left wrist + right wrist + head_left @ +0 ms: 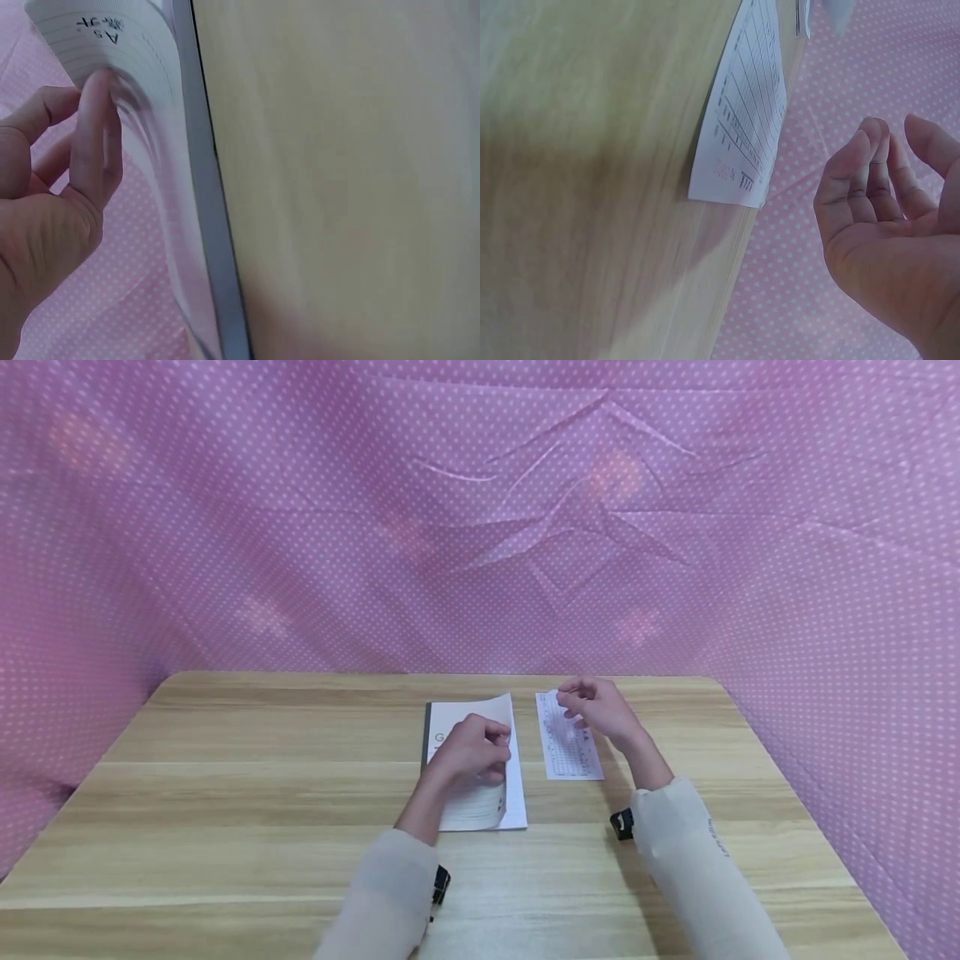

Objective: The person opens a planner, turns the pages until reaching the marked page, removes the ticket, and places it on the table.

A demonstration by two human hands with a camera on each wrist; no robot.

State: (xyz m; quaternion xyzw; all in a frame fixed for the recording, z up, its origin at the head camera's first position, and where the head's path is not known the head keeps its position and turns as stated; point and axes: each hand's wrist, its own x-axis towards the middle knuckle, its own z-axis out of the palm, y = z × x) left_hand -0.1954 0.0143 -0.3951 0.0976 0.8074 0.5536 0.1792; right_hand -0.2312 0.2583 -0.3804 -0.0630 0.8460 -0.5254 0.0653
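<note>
A notebook (517,802) with a dark spine strip (210,165) lies on the table. My left hand (471,750) pinches its front cover (467,814) between thumb and fingers at the right-hand edge. The cover is bent upward, and lined paper shows below it. In the left wrist view, handwriting shows on the curved sheet (142,52) near the thumb. To the right lies a printed white slip of paper (566,752) with a table of rows. Over its upper right part hovers my right hand (602,708), fingers loosely bent and nothing between them.
The wooden table (247,793) has rounded far corners. Behind and along both sides hangs a pink polka-dot cloth (480,543). Small black devices sit at the left cuff (441,885) and the right cuff (622,824).
</note>
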